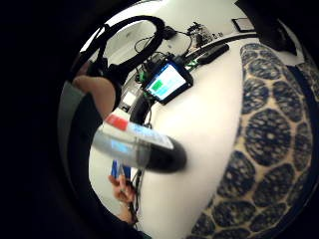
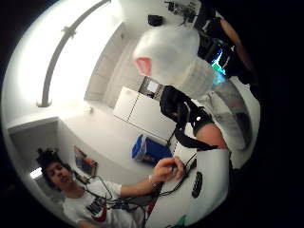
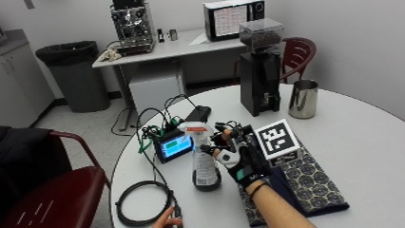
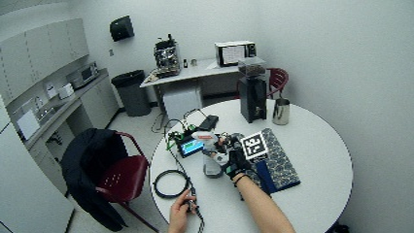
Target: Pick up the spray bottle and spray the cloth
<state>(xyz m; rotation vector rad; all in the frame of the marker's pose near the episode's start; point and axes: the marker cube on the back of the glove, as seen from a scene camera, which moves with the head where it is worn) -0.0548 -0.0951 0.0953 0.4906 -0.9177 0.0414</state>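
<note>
Bare left hand (image 3: 166, 220) lay at near table edge beside coiled black cable (image 3: 143, 205), fingers partly cut off by frame. Gloved right hand (image 3: 237, 159) curled round spray bottle (image 3: 202, 156), gripping neck below white-and-red nozzle; fingertip contact on trigger hard to make out. Bottle stood upright, base on white round table (image 3: 354, 137). Patterned cloth (image 3: 310, 183) lay flat just right of bottle, partly under forearm. Small lit screen (image 3: 175, 147) sat behind bottle. Black grinder (image 3: 259, 71) and steel pitcher (image 3: 303, 98) stood farther back.
</note>
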